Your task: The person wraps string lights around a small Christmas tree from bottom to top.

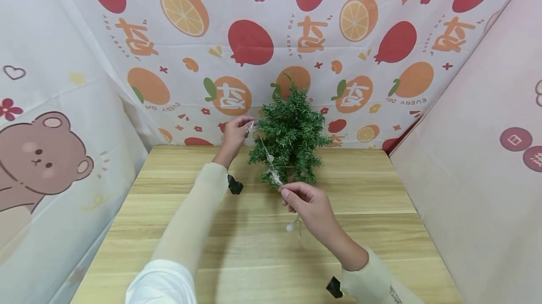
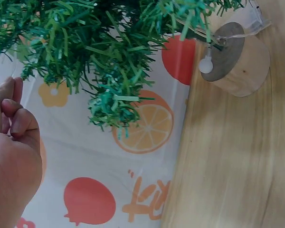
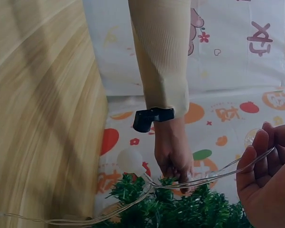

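Note:
A small green artificial Christmas tree point(image 1: 292, 130) stands at the back of the table. My left hand point(image 1: 234, 137) pinches a clear string of lights beside the tree's left branches, close to a snowflake-shaped piece point(image 1: 251, 127). In front of the lower branches, my right hand point(image 1: 311, 207) pinches the same string between thumb and fingers. Between the hands the wire crosses the tree's front, with another snowflake piece point(image 1: 275, 177) just by the right fingertips. From the right hand a loose length hangs down with a white ball bulb point(image 1: 290, 228); the right wrist view shows its doubled wire point(image 3: 199, 182).
The tree's round wooden base point(image 2: 247, 61) rests on the wood-grain table point(image 1: 372, 238); a bulb point(image 2: 205, 64) hangs by it and a clear plastic piece point(image 2: 247, 20) lies behind. A fruit-print cloth point(image 1: 190, 59) hangs close behind the tree, with cloth walls at both sides.

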Action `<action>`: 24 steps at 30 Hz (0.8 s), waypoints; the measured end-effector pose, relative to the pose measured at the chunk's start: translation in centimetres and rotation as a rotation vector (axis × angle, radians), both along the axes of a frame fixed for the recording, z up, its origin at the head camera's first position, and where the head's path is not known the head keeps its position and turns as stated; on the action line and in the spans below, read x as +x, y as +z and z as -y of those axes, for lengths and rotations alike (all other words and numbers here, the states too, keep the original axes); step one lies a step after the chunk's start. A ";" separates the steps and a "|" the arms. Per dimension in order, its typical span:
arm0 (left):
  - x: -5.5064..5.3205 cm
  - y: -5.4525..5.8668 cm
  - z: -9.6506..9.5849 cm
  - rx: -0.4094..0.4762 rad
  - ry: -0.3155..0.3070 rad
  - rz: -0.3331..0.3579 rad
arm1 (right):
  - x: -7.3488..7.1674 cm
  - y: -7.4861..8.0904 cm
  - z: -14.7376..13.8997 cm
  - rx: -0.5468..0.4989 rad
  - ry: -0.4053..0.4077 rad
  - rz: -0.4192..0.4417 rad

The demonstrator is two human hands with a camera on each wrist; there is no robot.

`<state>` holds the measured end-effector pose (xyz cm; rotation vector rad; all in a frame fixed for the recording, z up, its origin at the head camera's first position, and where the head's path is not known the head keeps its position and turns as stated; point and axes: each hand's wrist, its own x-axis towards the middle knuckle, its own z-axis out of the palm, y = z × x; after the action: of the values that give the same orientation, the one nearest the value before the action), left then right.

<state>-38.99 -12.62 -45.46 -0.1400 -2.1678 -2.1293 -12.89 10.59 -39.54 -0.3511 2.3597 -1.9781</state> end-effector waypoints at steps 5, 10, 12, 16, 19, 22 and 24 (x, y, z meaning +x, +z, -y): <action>-0.2 -0.3 0.3 0.068 0.008 0.037 | -0.1 -0.3 0.0 0.017 0.006 0.007; 0.0 0.2 0.5 0.179 0.035 0.059 | -0.3 -0.1 0.9 -0.001 0.041 -0.009; 0.0 0.3 0.6 0.204 0.045 0.062 | -0.4 0.1 1.4 -0.010 0.060 -0.020; 0.0 0.2 0.6 0.183 0.047 0.077 | -0.5 0.1 2.3 -0.012 0.088 -0.029; 0.3 0.0 0.5 0.113 0.029 0.086 | -0.3 -0.2 2.4 0.005 0.083 -0.024; 0.6 -0.2 0.5 0.055 0.007 0.075 | -0.1 -0.7 1.8 0.023 0.054 -0.015; 0.9 0.1 0.5 0.035 -0.005 0.076 | 0.0 -0.8 1.2 0.032 0.031 -0.003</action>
<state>-38.06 -13.09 -45.36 -0.0628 -2.1714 -2.2080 -12.86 9.38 -40.36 -0.3868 2.3698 -1.9262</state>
